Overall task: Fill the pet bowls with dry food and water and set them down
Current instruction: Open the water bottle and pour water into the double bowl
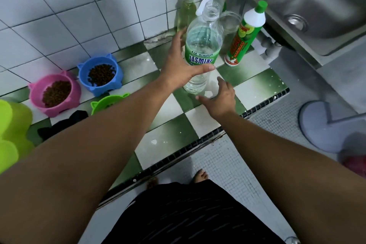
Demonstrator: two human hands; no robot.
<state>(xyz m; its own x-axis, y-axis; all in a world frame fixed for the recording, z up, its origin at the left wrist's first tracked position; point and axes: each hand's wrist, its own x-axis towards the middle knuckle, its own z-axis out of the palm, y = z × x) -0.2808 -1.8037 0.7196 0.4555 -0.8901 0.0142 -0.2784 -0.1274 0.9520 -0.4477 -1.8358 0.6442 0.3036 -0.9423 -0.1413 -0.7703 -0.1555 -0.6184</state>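
Note:
My left hand (179, 65) grips a clear water bottle (202, 45) with a green "Jasmine" label, uncapped and part full, standing on the green-and-white tiled ledge (255, 87). My right hand (218, 98) is low by the bottle's base and pinches a small white thing that looks like the bottle cap (209, 93). To the left on the ledge stand a pink bowl (37, 95) and a blue bowl (83, 75), both holding brown kibble. A green bowl (108, 103) in front of them is partly hidden by my left arm; its inside is not visible.
Behind the bottle stand a spray bottle (187, 12), a clear jar (229, 22) and a green-capped cleaner bottle (242, 35). A steel sink (316, 6) is at the right. A lime-green plastic thing (11, 130) and a black object (63, 123) lie at the left.

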